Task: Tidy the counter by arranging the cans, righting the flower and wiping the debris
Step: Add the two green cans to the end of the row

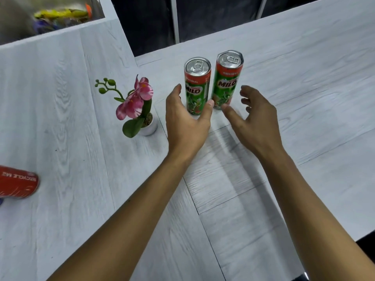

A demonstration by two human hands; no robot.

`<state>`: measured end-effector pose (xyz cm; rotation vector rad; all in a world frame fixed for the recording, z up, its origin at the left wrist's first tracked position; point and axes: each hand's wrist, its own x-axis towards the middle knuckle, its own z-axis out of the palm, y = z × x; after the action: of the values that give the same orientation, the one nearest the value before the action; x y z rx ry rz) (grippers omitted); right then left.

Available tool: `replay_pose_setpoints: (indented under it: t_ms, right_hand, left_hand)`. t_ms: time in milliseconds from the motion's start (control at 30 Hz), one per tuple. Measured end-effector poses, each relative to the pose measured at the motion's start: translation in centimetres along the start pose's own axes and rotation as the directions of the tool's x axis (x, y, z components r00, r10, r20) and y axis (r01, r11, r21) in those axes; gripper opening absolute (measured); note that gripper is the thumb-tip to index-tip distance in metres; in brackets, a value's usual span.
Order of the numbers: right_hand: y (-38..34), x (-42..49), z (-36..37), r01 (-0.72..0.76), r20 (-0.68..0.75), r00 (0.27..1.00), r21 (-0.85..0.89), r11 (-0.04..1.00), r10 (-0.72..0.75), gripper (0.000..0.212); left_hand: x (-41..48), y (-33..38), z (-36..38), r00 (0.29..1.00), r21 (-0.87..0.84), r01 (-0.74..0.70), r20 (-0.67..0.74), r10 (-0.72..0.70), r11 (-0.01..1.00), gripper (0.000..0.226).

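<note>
Left hand (186, 120) is cupping loosely round the left Milo can (196, 82), thumb touching its base, fingers just off its side, not clamping. Right hand (255, 118) is hovering open, fingers spread, thumb tip just beside the right Milo can (227, 78). Both cans are standing upright between the hands. Potted flower (138, 98) is standing left of the left hand; red can (18, 184) is lying sideways well left.

The left Milo can (196, 86) and the right Milo can (226, 80) stand upright, just beside each other, on the white counter (304, 88). The left hand (186, 120) loosely brackets the left Milo can, thumb at its lower front, while the right hand (257, 120) is spread beside the other. The potted flower (138, 102) stands upright to their left, and a red can (18, 184) lies at the frame's edge.
</note>
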<state>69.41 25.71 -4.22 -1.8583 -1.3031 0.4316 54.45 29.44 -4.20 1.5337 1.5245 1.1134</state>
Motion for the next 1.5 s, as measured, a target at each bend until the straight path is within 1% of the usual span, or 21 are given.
replay_pose_setpoints:
  t_ms: [133, 233, 367, 533, 733, 967, 1233, 1500]
  right_hand:
    - [0.2, 1.4, 0.9, 0.006, 0.029, 1.0, 0.033, 0.999, -0.007, 0.079]
    - [0.3, 2.4, 1.4, 0.019, 0.034, 0.999, 0.082, 0.996, -0.022, 0.079]
    - [0.4, 3.1, 2.1, 0.04, -0.002, 0.999, 0.098, 0.994, -0.04, 0.068]
    - [0.4, 3.2, 2.3, 0.035, -0.046, 0.998, 0.075, 0.997, -0.031, 0.061]
    - [0.4, 1.8, 1.6, 0.039, -0.078, 0.996, 0.046, 0.998, -0.035, 0.061]
    - [0.3, -1.3, 0.5, 0.036, -0.081, 0.996, 0.059, 0.998, -0.031, 0.064]
    - [-1.3, -6.0, 0.0, 0.058, -0.066, 0.996, 0.067, 0.996, -0.054, 0.064]
    - [-4.3, -11.4, 1.5, 0.093, -0.025, 0.996, 0.107, 0.99, -0.091, 0.062]
  left_hand:
    - [1.2, -0.7, 0.7, 1.0, 0.012, -0.005, -0.015, 0.005, 1.0, 0.078]
    - [1.7, -0.9, 0.9, 0.999, 0.027, -0.028, -0.033, 0.029, 0.999, 0.064]
    - [2.2, -1.1, 1.1, 0.999, 0.054, -0.034, -0.033, 0.036, 0.998, 0.056]
    - [2.3, -1.2, 1.0, 0.999, 0.034, -0.028, -0.028, 0.029, 0.999, 0.053]
    - [1.3, -1.4, 0.4, 0.999, 0.029, -0.047, -0.019, 0.048, 0.998, 0.052]
    - [-1.4, -1.5, -1.3, 0.996, 0.018, -0.088, -0.003, 0.088, 0.996, 0.048]
    - [-5.4, -1.9, -5.2, 0.993, 0.02, -0.119, 0.031, 0.118, 0.993, 0.048]
    - [-9.2, -3.6, -11.5, 0.994, 0.04, -0.103, -0.019, 0.104, 0.994, 0.056]
